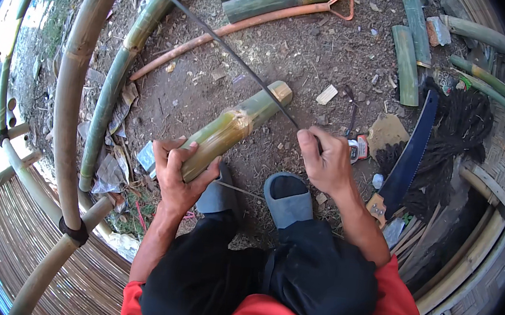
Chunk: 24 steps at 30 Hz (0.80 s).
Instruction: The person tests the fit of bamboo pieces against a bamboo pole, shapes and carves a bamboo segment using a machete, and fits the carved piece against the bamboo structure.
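Note:
My left hand (176,173) grips the near end of a short green-and-tan bamboo piece (225,131), fingers over its top and thumb on its right side. The piece slants away to the upper right and has a knobbly joint around its middle. In my closed right hand (326,160) is a long thin dark rod (238,61), possibly a blade seen edge-on. It reaches to the upper left and passes across the bamboo's far end in this view; whether it touches the bamboo I cannot tell.
Cut bamboo lengths (281,0) and an orange pole with a loop handle (229,30) lie ahead. At right are a hand saw (410,152), dark fibre bundles (462,127) and more bamboo pieces (405,66). Tall bamboo poles (76,77) stand at left. My sandals (288,201) are below.

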Each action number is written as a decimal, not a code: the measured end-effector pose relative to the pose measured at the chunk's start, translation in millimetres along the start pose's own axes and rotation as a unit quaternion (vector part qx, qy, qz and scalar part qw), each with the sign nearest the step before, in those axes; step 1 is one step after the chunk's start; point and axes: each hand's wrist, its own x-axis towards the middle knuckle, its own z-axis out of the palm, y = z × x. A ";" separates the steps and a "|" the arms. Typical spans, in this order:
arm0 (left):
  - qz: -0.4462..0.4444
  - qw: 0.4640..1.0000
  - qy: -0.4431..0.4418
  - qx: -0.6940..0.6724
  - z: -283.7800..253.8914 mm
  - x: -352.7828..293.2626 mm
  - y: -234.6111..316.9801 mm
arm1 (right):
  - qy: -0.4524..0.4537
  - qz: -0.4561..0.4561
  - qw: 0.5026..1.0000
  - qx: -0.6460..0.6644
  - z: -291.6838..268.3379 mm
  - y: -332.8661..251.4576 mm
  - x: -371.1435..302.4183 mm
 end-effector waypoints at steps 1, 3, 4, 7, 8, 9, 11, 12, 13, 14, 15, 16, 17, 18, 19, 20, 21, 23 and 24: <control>0.017 1.000 0.001 0.015 -2.1 4.0 1.4 | 0.043 -0.109 0.993 0.007 -4.9 -13.0 -2.3; 0.019 1.000 -0.011 0.016 -4.4 -2.1 0.3 | 0.091 -0.241 0.966 0.028 9.6 3.7 4.2; 0.030 0.999 -0.013 0.015 -2.2 1.6 0.8 | 0.096 -0.244 0.965 0.027 18.8 33.4 18.9; 0.033 0.999 -0.018 0.012 -2.9 -10.2 -5.3 | 0.028 0.125 0.974 -0.186 34.2 82.2 47.1; 0.035 0.999 -0.024 0.018 -2.9 -13.7 -6.6 | 0.037 0.110 0.976 -0.186 34.1 83.9 51.5; 0.024 1.000 -0.008 0.012 -3.3 -13.3 -12.5 | 0.048 0.097 0.976 -0.188 34.0 86.3 52.8; 0.010 1.000 -0.014 0.012 -0.8 -8.3 -8.8 | 0.049 0.104 0.981 -0.154 30.4 96.7 42.6; 0.004 1.000 -0.026 0.003 2.5 -5.9 -4.3 | 0.043 0.105 0.986 -0.121 27.7 103.1 35.2; 0.001 0.999 -0.036 0.015 6.3 -5.5 -3.0 | 0.050 0.085 0.994 -0.052 20.6 106.8 23.9; 0.002 0.998 -0.054 0.016 8.8 -5.5 -7.9 | 0.066 0.074 0.995 0.008 18.1 104.3 15.0; -0.026 0.999 -0.045 0.003 7.1 -4.9 -10.9 | 0.056 0.059 0.996 0.036 20.6 96.7 12.3; -0.056 0.998 -0.041 -0.007 -3.7 -8.7 -17.8 | 0.026 0.034 0.997 0.068 27.6 86.5 14.7; -0.057 0.997 -0.045 -0.009 -17.5 -14.1 -36.0 | 0.018 0.030 0.989 0.143 36.7 77.4 16.2; -0.060 0.997 -0.038 -0.011 -17.4 -17.9 -49.3 | 0.027 -0.009 0.994 0.110 44.2 86.8 18.6; -0.085 0.995 -0.053 -0.013 -16.1 -19.6 -51.9 | 0.030 -0.018 0.996 0.087 45.2 95.2 14.9; -0.110 0.992 -0.067 -0.010 -16.1 -17.6 -50.9 | 0.030 -0.030 0.997 0.065 43.0 102.0 8.6; -0.115 0.989 -0.096 -0.024 -14.7 -13.9 -42.9 | 0.048 -0.017 0.997 0.058 36.1 108.1 0.7; -0.145 0.976 -0.157 -0.038 -19.3 -4.3 -29.6 | 0.025 0.016 0.997 0.075 26.1 116.0 -14.9; -0.158 0.968 -0.192 -0.044 -22.6 1.3 -22.1 | 0.039 0.025 0.996 0.070 22.8 119.1 -21.0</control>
